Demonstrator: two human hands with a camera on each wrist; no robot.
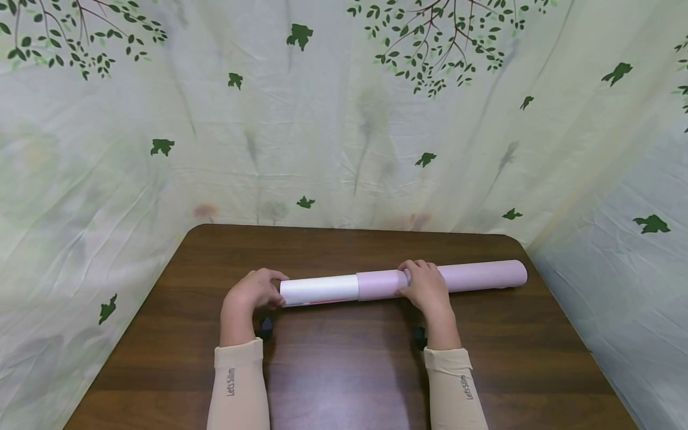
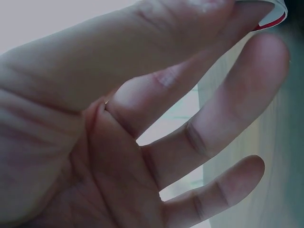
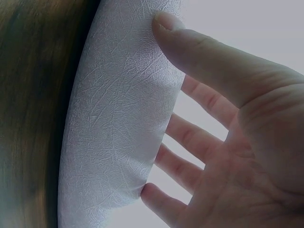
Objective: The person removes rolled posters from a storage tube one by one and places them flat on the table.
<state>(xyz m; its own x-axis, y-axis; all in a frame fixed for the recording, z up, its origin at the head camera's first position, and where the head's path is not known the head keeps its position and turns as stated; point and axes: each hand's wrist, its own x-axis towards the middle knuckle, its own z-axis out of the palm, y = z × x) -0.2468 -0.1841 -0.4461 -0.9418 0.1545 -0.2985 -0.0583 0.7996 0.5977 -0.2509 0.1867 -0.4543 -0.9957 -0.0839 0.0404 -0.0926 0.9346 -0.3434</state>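
Note:
A long pink wallpaper roll [image 1: 481,276] with a finely creased surface lies almost crosswise on the table. From its left end projects a narrower white tube [image 1: 319,291] with a red strip along its lower edge. My left hand [image 1: 257,292] pinches the tube's free end between thumb and index finger; its other fingers stand apart in the left wrist view. That view catches the tube's rim [image 2: 278,19], with red on it. Around the pink part, my right hand [image 1: 427,288] grips with its thumb on the near side and fingers over the far side.
The brown wooden table [image 1: 344,370] carries the roll near its back edge. Behind and beside it hangs a pale curtain [image 1: 333,131] printed with leaves. The roll's right end comes close to the table's right edge.

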